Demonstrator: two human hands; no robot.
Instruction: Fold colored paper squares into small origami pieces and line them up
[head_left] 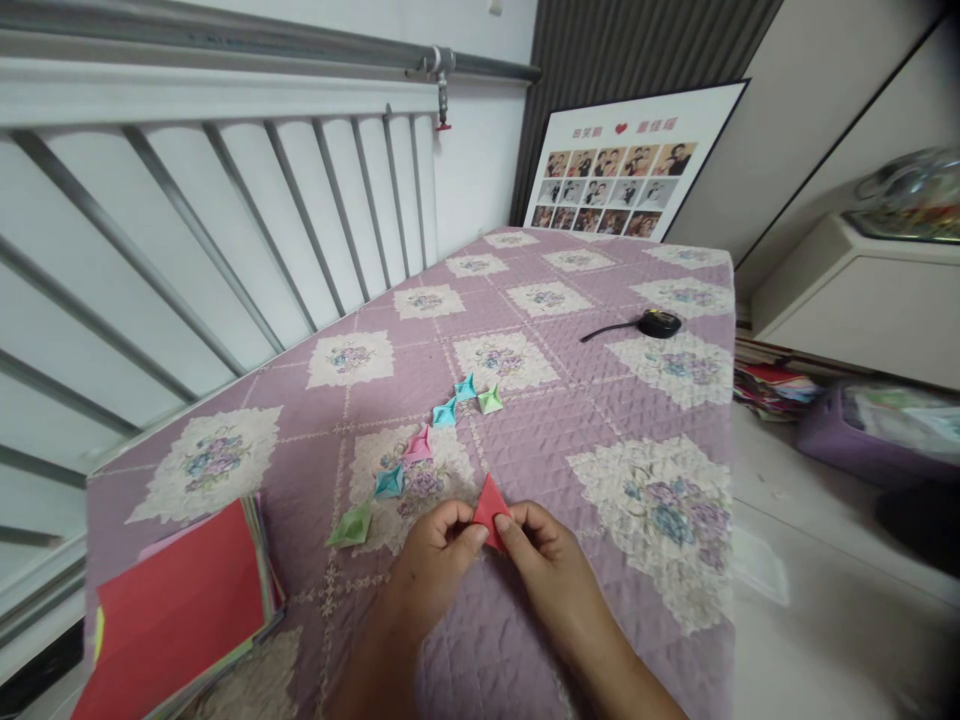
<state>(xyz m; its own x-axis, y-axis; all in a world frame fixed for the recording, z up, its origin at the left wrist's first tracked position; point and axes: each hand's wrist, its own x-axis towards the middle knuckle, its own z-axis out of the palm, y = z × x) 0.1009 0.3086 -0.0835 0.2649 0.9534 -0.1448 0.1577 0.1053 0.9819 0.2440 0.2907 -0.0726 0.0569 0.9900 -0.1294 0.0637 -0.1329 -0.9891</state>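
Observation:
A small piece of folded red paper (490,503) with a pointed top is held up between both hands, just above the quilted cloth. My left hand (439,555) pinches its left edge between thumb and fingers. On the right edge, my right hand (546,560) grips it the same way, thumb in front. Beyond the hands runs a slanting row of folded paper pieces: a green one (351,525), a blue one (389,482), a pink one (418,444) and two more blue ones (445,411). Another green piece (490,399) lies beside the far end.
A stack of coloured paper (187,590), red on top, lies at the left. Towards the far right sits a black object with a strap (658,323). A white radiator (225,220) borders the left side. A photo board (637,165) leans at the back; a purple bin (870,430) stands right.

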